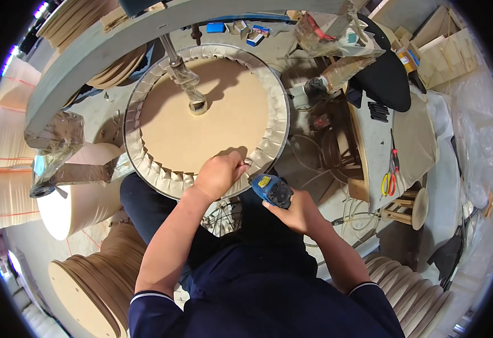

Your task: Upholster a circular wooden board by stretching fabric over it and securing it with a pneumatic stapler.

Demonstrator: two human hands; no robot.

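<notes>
In the head view, the round panel (201,141) is sitting in front of the person, partly over the knees. The left hand (218,176) is apparently pinching the pale fabric border (271,135) at its near edge, while the right hand's fingers are curling around a blue handheld tool (271,191), nose at the rim. The step in hand seems to be fastening pleats; the next move is probably calling for flat folds and a square-set nose. Smooth, matte tan board is showing inside crimped, faintly glossy folds.
</notes>
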